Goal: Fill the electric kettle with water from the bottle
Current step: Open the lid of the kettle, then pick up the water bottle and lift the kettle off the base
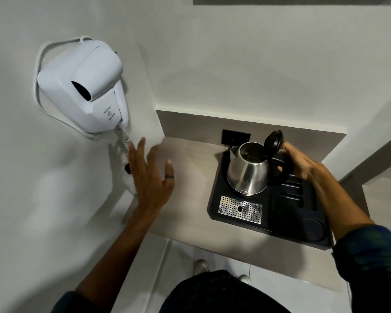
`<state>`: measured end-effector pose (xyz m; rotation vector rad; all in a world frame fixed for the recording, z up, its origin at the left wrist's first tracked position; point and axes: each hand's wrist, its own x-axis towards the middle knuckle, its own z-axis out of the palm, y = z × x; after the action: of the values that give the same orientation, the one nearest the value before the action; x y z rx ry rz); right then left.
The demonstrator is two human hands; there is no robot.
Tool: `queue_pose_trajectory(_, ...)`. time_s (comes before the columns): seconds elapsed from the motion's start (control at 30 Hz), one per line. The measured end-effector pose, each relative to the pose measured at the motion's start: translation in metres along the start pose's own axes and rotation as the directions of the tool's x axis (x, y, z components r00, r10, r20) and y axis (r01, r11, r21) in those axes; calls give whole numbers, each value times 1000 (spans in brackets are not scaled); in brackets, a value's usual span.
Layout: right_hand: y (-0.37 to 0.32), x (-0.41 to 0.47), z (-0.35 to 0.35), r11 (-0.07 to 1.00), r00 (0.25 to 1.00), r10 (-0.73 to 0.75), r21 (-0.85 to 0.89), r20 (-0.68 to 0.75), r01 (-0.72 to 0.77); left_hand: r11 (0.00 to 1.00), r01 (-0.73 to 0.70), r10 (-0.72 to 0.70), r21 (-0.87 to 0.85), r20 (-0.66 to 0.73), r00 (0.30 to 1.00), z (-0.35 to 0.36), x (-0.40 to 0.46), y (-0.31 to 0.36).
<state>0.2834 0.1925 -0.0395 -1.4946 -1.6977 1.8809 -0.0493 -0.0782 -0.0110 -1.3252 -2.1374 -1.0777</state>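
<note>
A steel electric kettle (247, 171) stands on a black tray (300, 222) on the grey counter. Its black lid (274, 142) is flipped up, leaving the top uncovered. My right hand (303, 162) is wrapped around the kettle's black handle on the right side. My left hand (150, 175) hovers over the counter to the left of the tray, fingers spread, holding nothing; it wears a dark ring. No bottle is in view.
A white wall-mounted hair dryer (86, 86) with a coiled cord hangs on the left wall. A perforated metal drip grille (240, 208) sits in the tray's front. A black wall socket (235, 136) lies behind the kettle. The counter (190, 199) ends at my body.
</note>
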Motion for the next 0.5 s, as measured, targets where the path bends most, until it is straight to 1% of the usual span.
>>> queue_pose_trajectory(0.03, 2, 2, 2, 1000, 1000, -12, 28, -18, 13, 999, 34, -34, -13, -54, 998, -6, 2, -11)
queue_pose_trajectory(0.07, 4, 5, 5, 998, 999, -21, 53, -27, 22, 997, 75, -77, -29, -74, 994, -12, 2, -22)
queue_pose_trajectory(0.1, 4, 8, 6, 997, 999, -24, 75, -33, 27, 991, 124, -127, -45, -62, 990, -16, 4, -32)
queue_pose_trajectory(0.2, -1, 14, 11, 993, 998, -29, 111, -55, 35, 965, 252, -248, -73, 56, 967, -24, 3, -55)
queue_pose_trajectory(0.27, -8, 17, 17, 992, 997, -40, 120, -62, 47, 949, 296, -282, -113, 124, 951, -25, 1, -63)
queue_pose_trajectory(0.4, -28, 21, 35, 992, 997, -47, 118, -60, 54, 902, 367, -320, -226, 217, 922, -21, -7, -66)
queue_pose_trajectory(0.47, -37, 21, 43, 991, 996, -65, 117, -54, 71, 900, 361, -306, -242, 238, 922, -17, -12, -69)
queue_pose_trajectory(0.5, -44, 24, 49, 991, 996, -79, 105, -42, 83, 898, 363, -311, -248, 226, 923, -15, -13, -73)
